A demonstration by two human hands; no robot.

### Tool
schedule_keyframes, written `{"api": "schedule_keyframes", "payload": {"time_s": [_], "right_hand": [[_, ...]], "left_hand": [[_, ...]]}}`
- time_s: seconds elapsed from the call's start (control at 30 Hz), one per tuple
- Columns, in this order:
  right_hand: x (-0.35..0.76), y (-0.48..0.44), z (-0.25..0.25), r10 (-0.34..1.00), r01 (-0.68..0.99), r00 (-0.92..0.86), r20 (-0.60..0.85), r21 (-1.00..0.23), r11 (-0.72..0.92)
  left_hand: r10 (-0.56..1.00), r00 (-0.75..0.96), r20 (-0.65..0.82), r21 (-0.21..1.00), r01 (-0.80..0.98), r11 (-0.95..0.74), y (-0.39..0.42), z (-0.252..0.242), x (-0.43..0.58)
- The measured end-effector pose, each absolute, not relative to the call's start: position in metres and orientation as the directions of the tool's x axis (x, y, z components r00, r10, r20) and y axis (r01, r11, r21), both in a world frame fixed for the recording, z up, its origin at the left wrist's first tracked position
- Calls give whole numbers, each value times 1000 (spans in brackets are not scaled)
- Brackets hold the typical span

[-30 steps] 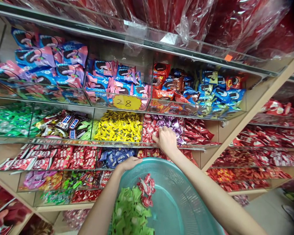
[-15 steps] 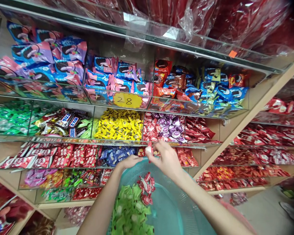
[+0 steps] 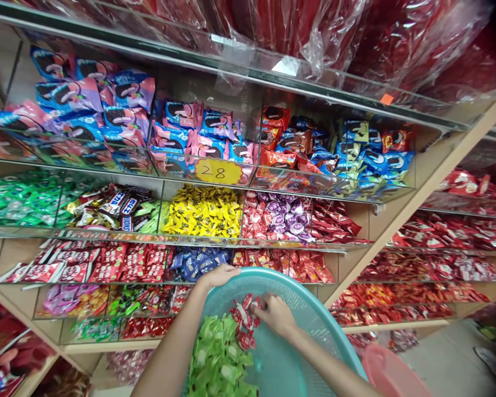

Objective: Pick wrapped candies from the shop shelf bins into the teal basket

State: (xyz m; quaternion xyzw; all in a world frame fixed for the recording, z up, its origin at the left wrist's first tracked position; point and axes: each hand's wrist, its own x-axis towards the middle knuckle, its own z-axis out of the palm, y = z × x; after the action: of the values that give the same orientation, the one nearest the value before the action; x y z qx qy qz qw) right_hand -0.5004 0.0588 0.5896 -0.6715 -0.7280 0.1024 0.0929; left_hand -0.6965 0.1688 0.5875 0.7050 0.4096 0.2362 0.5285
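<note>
My left hand [image 3: 221,274] is closed over the far left rim of a turquoise plastic basket [image 3: 342,336]. Inside the basket my right hand [image 3: 278,316] is low, its fingertips touching or very close to a small pile of red-and-white wrapped candies [image 3: 244,318]. Those fingers are bent and blurred, so whether a candy is between them cannot be made out. A heap of green wrapped candies [image 3: 219,358] fills the basket's left side, beside the red ones.
Glass-fronted shelves face me, with yellow wrapped candies [image 3: 202,212], red and purple candies [image 3: 287,215] and blue cookie packs [image 3: 126,124]. A price tag [image 3: 217,171] reads 28. A pink basket [image 3: 392,372] stands at the lower right. Wooden side panels [image 3: 421,193] frame the shelves.
My right hand has come down from above the basket's far rim, where it held a red-and-white candy, to the red candy pile inside. My left hand stays at the rim.
</note>
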Motion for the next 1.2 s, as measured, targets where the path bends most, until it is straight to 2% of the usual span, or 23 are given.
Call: {"api": "schedule_keyframes", "payload": {"time_s": [0.23,0.53,0.77,1.0,1.2], "right_hand": [[-511,57,580,999,950,24,-33,-312,-33],[-511,56,568,1000,936,21,-14,-352,-24],[-513,62,562,998,885,-39,57,-461,61],[-513,55,574,997,903,-27,77,-425,57],[-508,53,578,999,927,-17,27,-373,26]], "left_hand": [[823,554,-124,945,319,-72,170,584,-698],[828,542,-143,940,337,-59,170,590,-695],[830,538,-149,926,371,-75,169,600,-694],[826,544,-147,924,373,-81,170,600,-694],[827,544,-145,927,366,-78,170,597,-693]]}}
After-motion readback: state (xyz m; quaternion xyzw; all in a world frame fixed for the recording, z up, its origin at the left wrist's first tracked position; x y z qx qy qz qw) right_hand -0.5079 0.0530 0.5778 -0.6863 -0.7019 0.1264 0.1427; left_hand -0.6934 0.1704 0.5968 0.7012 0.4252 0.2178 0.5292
